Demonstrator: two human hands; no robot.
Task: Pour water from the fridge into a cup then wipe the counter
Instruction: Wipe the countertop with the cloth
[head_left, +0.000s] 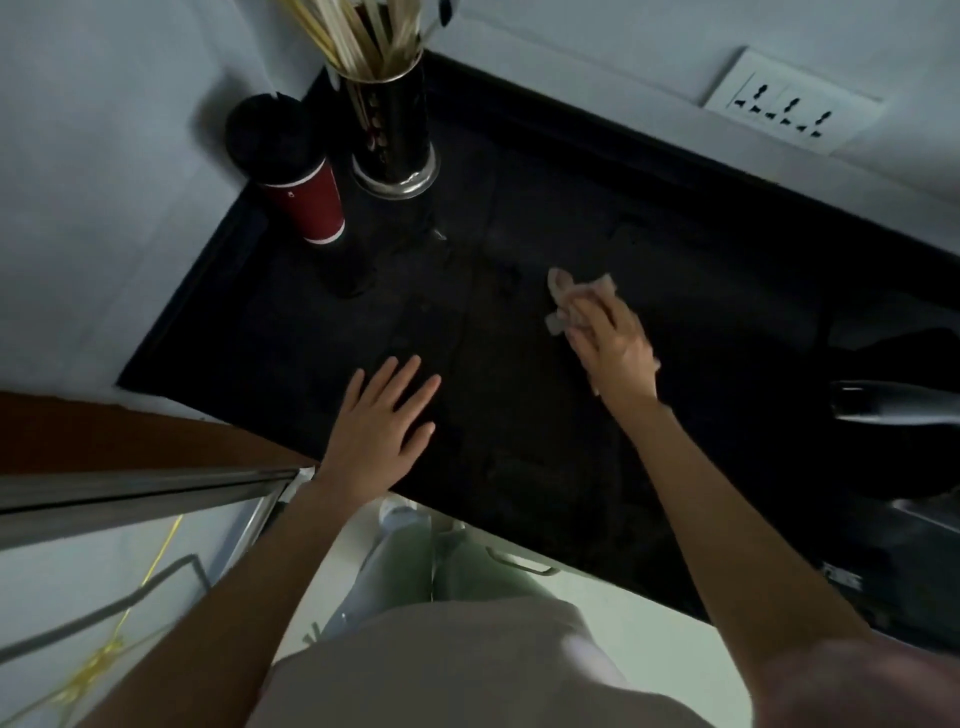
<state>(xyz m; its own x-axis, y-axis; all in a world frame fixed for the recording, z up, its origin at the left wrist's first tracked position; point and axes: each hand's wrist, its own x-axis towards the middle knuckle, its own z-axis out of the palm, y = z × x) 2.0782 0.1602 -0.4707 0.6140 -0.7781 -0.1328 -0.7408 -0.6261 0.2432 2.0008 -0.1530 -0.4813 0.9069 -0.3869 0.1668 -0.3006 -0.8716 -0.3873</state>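
A black counter (701, 270) fills the middle of the view. My right hand (613, 345) presses a crumpled pale tissue (563, 291) flat onto the counter near its centre, fingers laid over it. My left hand (382, 421) rests flat on the counter near the front edge, fingers spread, holding nothing. A red cup with a black lid (296, 176) stands upright in the back left corner. A faint wet sheen shows on the counter between the cup and the tissue.
A metal holder full of chopsticks (392, 124) stands next to the red cup. A wall socket (789, 106) sits above the counter at the back right. Dark objects, one a shiny black bottle-like shape (893, 405), lie at the right edge. A metal rack (130, 597) is at lower left.
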